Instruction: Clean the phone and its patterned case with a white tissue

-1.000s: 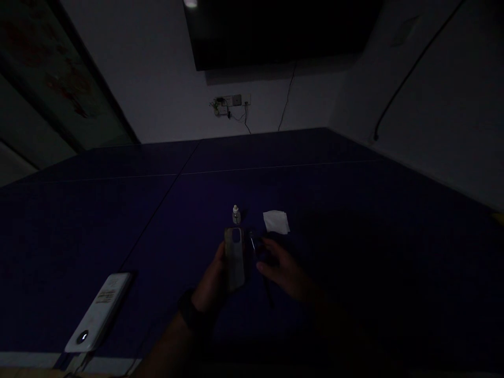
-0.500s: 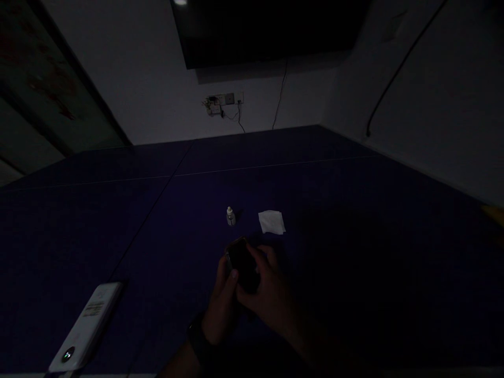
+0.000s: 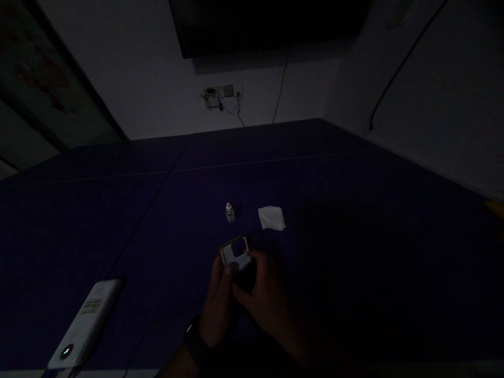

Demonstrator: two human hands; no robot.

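Observation:
My left hand (image 3: 219, 294) grips the left edge of a pale phone case (image 3: 236, 261), its thumb on the near side. A large cutout shows at the case's far end. Close against it, my right hand (image 3: 263, 291) is closed around a dark phone (image 3: 247, 277), which overlaps the near part of the case; dim light hides how far the two are apart. Beyond the hands a small clear dropper bottle (image 3: 230, 214) stands upright, with a folded white wipe (image 3: 271, 218) lying to its right. My left wrist wears a dark watch (image 3: 193, 333).
On the dark blue table (image 3: 157, 226) at lower left lies a white power bank (image 3: 86, 323) with a lit display and a cable at its near end. A wall with sockets (image 3: 222, 92) and a dark television screen (image 3: 268, 23) rise behind the table.
The dark phone has shifted toward me and come off the far part of the case, so the pale inside and cutout now show. The camera view has tilted slightly.

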